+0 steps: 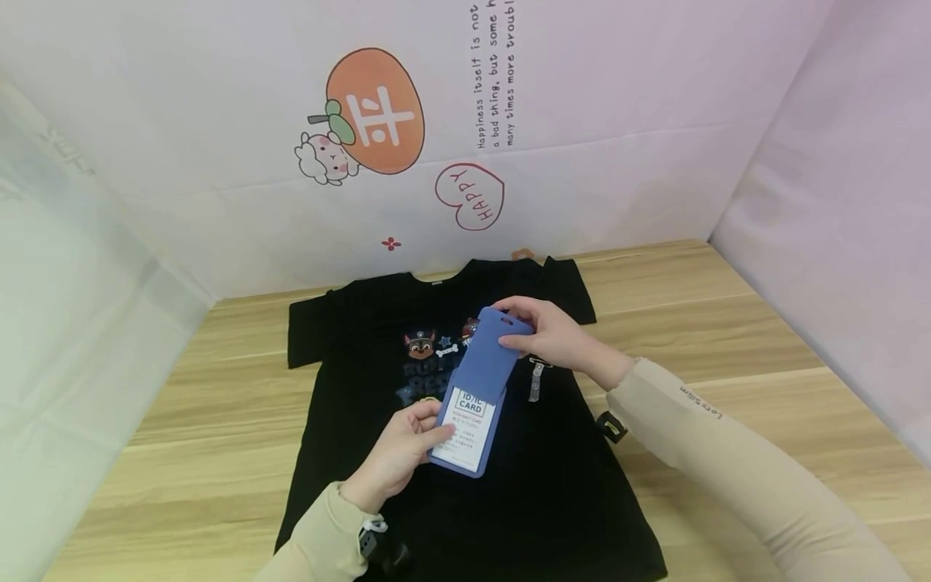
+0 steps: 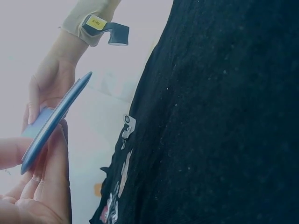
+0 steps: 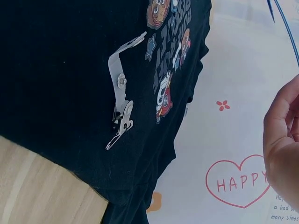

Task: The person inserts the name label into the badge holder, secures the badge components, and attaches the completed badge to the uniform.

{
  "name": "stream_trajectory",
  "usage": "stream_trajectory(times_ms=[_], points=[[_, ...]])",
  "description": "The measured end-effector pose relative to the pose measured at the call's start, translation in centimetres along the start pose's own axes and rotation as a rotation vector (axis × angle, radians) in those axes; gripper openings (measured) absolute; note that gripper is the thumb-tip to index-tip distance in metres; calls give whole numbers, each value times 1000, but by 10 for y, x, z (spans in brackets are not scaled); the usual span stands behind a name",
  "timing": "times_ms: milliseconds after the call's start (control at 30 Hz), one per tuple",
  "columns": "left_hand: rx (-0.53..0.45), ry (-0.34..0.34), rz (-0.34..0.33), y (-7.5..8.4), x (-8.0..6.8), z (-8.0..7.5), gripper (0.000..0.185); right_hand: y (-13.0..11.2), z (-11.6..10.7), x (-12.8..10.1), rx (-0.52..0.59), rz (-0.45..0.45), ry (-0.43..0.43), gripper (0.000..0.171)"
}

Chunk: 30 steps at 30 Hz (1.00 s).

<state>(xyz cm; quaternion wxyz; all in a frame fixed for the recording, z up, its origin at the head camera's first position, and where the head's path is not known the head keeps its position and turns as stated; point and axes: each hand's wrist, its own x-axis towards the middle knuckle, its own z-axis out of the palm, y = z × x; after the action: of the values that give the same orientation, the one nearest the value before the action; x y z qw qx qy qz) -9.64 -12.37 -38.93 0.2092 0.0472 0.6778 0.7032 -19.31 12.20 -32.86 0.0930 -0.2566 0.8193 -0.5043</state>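
A blue ID card holder (image 1: 480,360) is held up over the black T-shirt (image 1: 538,485), its upper piece slid partly off the lower one. A white printed card (image 1: 462,436) shows in the lower piece. My left hand (image 1: 396,453) grips the lower left edge, thumb on the card. With my right hand (image 1: 556,333) I pinch the top end beside the slot. In the left wrist view the holder (image 2: 56,122) appears edge-on. A badge clip with a strap (image 3: 120,95) lies on the shirt, below my right hand in the head view.
The T-shirt lies spread on a wood-grain table (image 1: 196,436), its cartoon print (image 1: 420,346) partly covered by the holder. A white printed cloth (image 1: 604,105) hangs behind the table, with more cloth at both sides. Dark wrist cameras (image 1: 611,427) are strapped at both sleeves.
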Motion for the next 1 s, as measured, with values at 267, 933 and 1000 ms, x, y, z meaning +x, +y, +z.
stream_trajectory(times_ms=[267,933,1000], points=[[-7,-3,9,0,-2,2,32,-1,-2,0,-3,15,4,41],[9,-6,2,0,-2,3,35,3,-4,2,-64,29,0,43],[12,-10,3,0,-2,3,35,3,-4,2,-65,32,-2,43]])
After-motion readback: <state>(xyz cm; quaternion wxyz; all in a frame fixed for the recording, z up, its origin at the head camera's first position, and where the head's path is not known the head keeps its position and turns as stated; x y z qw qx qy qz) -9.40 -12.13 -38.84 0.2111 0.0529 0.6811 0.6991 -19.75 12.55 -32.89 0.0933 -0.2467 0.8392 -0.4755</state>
